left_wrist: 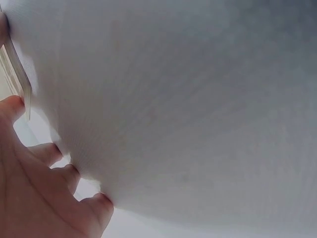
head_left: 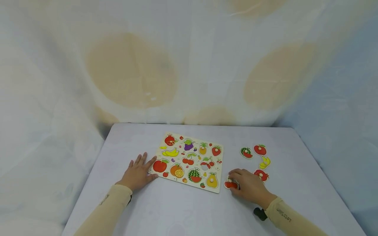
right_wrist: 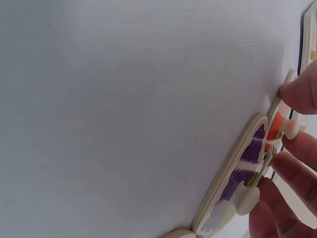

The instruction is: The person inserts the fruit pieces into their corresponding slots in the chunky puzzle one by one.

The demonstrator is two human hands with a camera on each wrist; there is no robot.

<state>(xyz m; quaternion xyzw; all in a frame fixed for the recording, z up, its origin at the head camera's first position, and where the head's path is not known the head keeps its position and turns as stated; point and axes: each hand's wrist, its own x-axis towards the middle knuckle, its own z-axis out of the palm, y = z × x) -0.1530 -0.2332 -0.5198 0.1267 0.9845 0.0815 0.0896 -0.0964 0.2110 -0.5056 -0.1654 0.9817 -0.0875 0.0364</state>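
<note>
A fruit puzzle board (head_left: 180, 156) lies flat on the table. My left hand (head_left: 138, 173) rests with fingers spread by its left edge, index finger and thumb touching the board's corner area. Off the board's right side, my right hand (head_left: 249, 186) pinches a red fruit puzzle piece (head_left: 230, 185) with a white knob; the hand covers part of it. In the right wrist view, the thumb (right_wrist: 299, 91) sits at that piece's edge and fingers are around its knob. A grape piece (right_wrist: 242, 168) with a white knob lies under the same hand, largely hidden in the head view.
Loose pieces lie to the right: a watermelon (head_left: 246, 152), an apple (head_left: 260, 149), bananas (head_left: 264, 162) and a pomegranate (head_left: 261, 175). Knobbed pear (head_left: 211, 180), strawberry (head_left: 216, 150) and pineapple (head_left: 202, 148) pieces sit in the board. A patterned cloth (head_left: 189, 65) hangs behind the table.
</note>
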